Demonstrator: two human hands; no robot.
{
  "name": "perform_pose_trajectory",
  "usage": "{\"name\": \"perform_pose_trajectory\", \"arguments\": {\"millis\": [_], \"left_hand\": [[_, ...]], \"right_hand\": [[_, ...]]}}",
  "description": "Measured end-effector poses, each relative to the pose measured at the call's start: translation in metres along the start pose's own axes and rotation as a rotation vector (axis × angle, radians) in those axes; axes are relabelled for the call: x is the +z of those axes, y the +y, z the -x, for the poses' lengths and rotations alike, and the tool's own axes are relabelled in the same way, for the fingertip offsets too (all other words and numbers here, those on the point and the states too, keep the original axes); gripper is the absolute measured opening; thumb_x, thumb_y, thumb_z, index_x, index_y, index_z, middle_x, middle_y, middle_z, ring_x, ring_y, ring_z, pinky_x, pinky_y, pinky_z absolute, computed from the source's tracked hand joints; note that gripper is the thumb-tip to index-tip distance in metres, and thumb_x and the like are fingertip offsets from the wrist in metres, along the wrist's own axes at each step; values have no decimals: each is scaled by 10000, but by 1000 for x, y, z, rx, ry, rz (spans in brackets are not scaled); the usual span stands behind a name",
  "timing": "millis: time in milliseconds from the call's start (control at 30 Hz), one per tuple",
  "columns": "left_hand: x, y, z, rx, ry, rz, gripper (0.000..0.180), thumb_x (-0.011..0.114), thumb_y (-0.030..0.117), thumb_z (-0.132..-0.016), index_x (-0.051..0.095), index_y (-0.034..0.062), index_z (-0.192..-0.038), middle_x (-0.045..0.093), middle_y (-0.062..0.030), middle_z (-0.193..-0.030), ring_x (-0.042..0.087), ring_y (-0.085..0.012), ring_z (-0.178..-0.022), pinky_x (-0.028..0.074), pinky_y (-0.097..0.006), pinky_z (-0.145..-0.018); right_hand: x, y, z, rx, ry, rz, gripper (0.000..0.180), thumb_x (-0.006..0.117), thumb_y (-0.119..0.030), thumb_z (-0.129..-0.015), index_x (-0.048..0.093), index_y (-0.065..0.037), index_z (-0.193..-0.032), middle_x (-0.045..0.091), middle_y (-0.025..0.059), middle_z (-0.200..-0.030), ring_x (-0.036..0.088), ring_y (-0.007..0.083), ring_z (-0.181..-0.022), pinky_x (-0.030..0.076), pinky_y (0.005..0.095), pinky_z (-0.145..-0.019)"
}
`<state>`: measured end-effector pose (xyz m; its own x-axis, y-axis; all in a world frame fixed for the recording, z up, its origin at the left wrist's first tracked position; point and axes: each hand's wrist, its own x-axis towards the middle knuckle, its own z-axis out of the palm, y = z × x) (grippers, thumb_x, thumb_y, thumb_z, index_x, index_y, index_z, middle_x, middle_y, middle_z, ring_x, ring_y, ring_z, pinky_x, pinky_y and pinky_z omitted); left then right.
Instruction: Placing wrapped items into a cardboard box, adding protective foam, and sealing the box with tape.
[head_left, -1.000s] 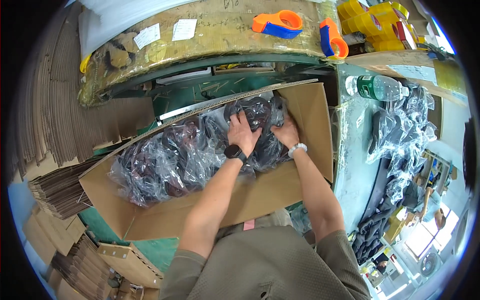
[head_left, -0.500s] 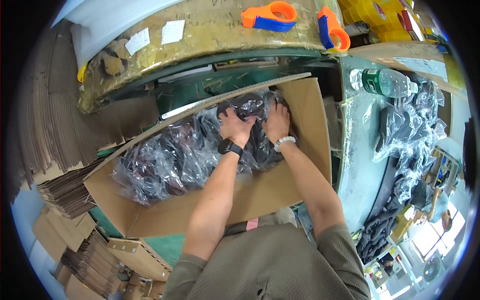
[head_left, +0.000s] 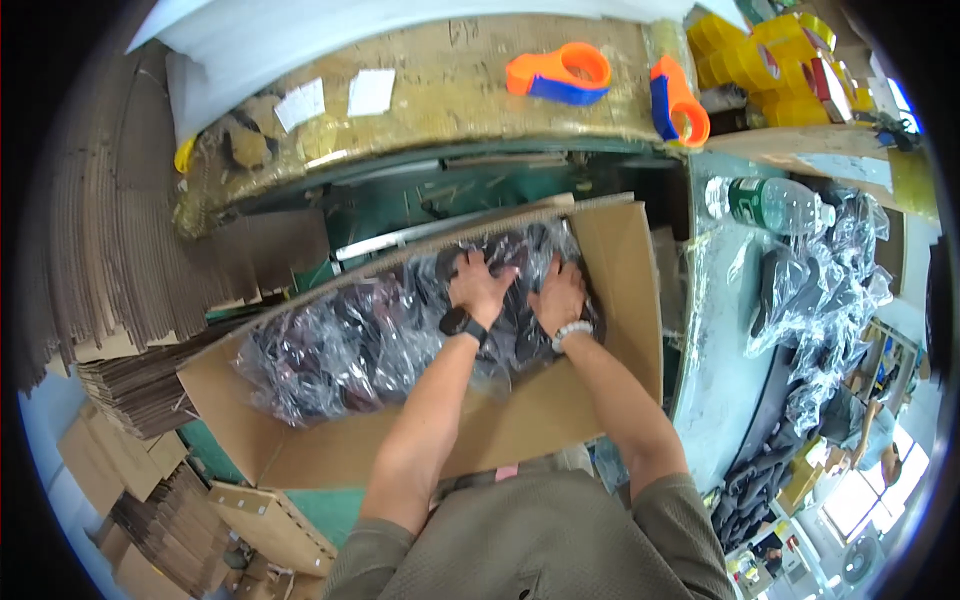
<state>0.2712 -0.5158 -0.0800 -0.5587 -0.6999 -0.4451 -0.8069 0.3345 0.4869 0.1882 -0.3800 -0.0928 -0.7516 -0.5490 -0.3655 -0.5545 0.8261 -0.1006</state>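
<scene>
- The cardboard box (head_left: pixel 560 420) stands open just in front of the person, packed with dark goods in clear plastic bags (head_left: pixel 370 345).
- Both hands, left (head_left: pixel 480 285) and right (head_left: pixel 560 297), lie flat and spread on the bags at the right end.
- Pressing evenly, palms down, should settle them without tearing the film.
- Tape dispensers (head_left: pixel 560 75) lie on the far counter (head_left: pixel 440 100).

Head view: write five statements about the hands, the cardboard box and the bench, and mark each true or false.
1. Both hands press on the plastic-wrapped dark items inside the cardboard box. True.
2. The left hand wears a dark wristwatch. True.
3. The right hand holds a tape dispenser. False: both orange and blue tape dispensers lie on the bench.
4. The box is taped shut. False: it is open.
5. A clear water bottle lies right of the box. True.
</scene>
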Motion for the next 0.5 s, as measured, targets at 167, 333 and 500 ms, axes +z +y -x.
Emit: {"name": "perform_pose_trajectory", "arguments": {"millis": [167, 333, 500], "left_hand": [[-62, -21, 36, 290, -38, -35, 564, 716, 439, -849, 580, 34, -1217, 583, -216, -1236, 659, -427, -972, 556, -481, -806], [-265, -90, 123, 68, 528, 82, 398, 718, 113, -798, 621, -10, -1165, 598, -193, -1214, 571, -342, -1145, 458, -459, -975], [-386, -454, 216, -681, 644, -75, 744, 677, 469, -921, 446, -42, -1410, 483, -185, -1453, 441, -263, -1333, 358, -404, -1109]], "right_hand": [[-64, -7, 18, -200, -136, 46, 722, 781, -363, -772, 505, 1, -1331, 588, 210, -1224, 569, 369, -1101, 488, 469, -906], [-187, 65, 56, -320, 609, -417, 313, 697, -127, -823, 634, 14, -1095, 660, 164, -1014, 637, 345, -933, 503, 412, -858], [-143, 77, 29, -305, -54, -933, 641, 530, -379, -988, 391, 39, -1453, 469, 161, -1421, 447, 281, -1325, 331, 410, -1124]]}}
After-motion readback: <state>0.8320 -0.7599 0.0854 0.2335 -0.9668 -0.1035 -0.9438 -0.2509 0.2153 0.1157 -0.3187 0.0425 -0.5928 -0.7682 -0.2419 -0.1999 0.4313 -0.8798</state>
